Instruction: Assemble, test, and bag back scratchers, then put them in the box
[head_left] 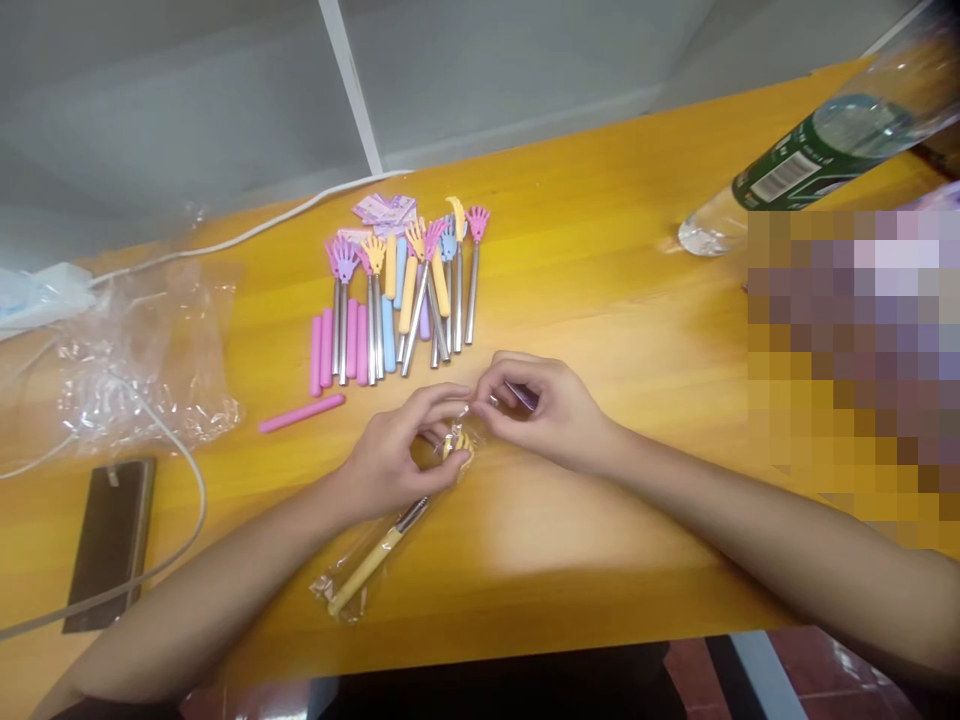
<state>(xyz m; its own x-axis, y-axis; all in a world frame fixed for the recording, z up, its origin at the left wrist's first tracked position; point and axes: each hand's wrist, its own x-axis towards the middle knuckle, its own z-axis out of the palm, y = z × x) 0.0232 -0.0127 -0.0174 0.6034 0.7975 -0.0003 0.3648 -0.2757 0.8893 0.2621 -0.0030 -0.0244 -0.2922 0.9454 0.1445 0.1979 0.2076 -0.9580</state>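
Observation:
A yellow hand-shaped back scratcher [367, 570] lies slanted inside a clear plastic sleeve near the table's front edge. My left hand [409, 450] closes its fingers and thumb around the sleeve at the scratcher's yellow head. Just to the right, my right hand [536, 405] pinches the sleeve's upper end, with a small purple piece partly visible within its curled fingers. Beyond my hands are several metal rods with coloured hand-shaped heads [373, 255], and pink, blue and yellow handle tubes [326, 350] among them. One pink tube [301, 413] lies apart, to the left.
Small purple cards [385, 212] sit behind the rods. Clear plastic bags [150, 370], a white cable [247, 235] and a dark phone-like object [109, 545] are at the left. A tilted bottle with a green label [795, 165] is at the back right of the wooden table [600, 260].

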